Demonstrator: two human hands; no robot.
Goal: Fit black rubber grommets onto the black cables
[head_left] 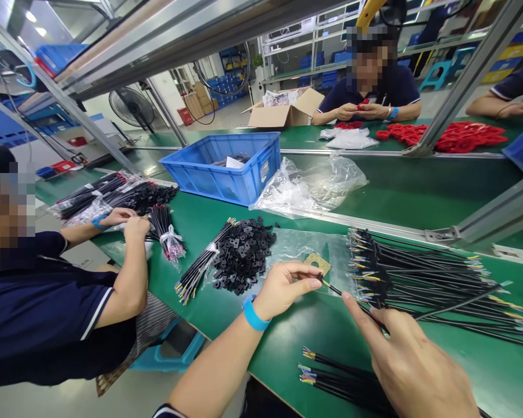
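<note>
My left hand (287,285), with a blue wristband, pinches a small black plastic part (320,277) between thumb and fingertips. Coloured wire ends of a black cable (339,292) meet that part; whether they pass through it is too small to tell. My right hand (421,363) is closed around the cable, index finger stretched along it. Just beyond my left fingertips lies a tan plate with a round hole (323,264) on a clear plastic bag (287,246). Cables with black parts at one end (436,278) lie in a row at right. More loose cables (344,380) lie below my hands.
A heap of small black parts (244,255) and a tied cable bundle (206,262) lie left of my hands. Behind stand a blue bin (222,181) and crumpled plastic (309,186). A co-worker (61,313) sits left; others work across the green table beyond metal posts (470,75).
</note>
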